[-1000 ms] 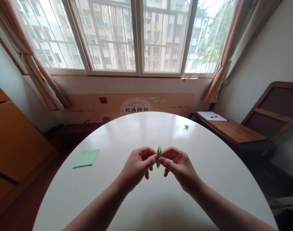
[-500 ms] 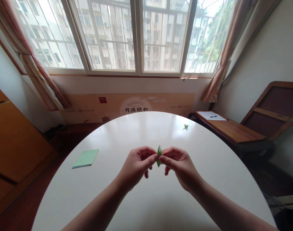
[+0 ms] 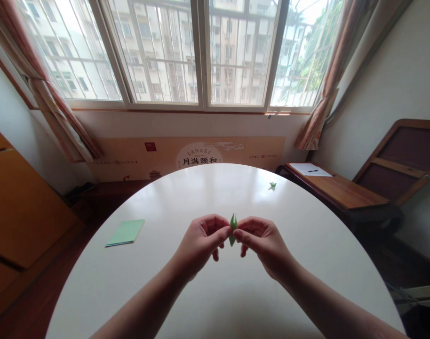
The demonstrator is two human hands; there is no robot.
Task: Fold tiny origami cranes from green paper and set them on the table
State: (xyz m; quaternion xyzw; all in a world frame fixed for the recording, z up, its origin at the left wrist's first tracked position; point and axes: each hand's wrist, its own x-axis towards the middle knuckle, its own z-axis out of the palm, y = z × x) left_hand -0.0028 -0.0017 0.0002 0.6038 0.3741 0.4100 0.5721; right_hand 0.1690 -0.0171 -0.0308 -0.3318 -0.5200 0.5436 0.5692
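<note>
The fingers of the person's left hand are pinching a small, pointed, folded green paper piece from its left side, while the right hand is gripping it from its right between thumb and fingers. The piece is pointing roughly upright between the two hands, above a rounded, glossy white table. Leftward, well apart from the left hand, a thin stack of square light-green paper sheets is resting on the table. Beyond the right hand, a small green-and-white folded paper figure is lying near the table's far edge
</note>
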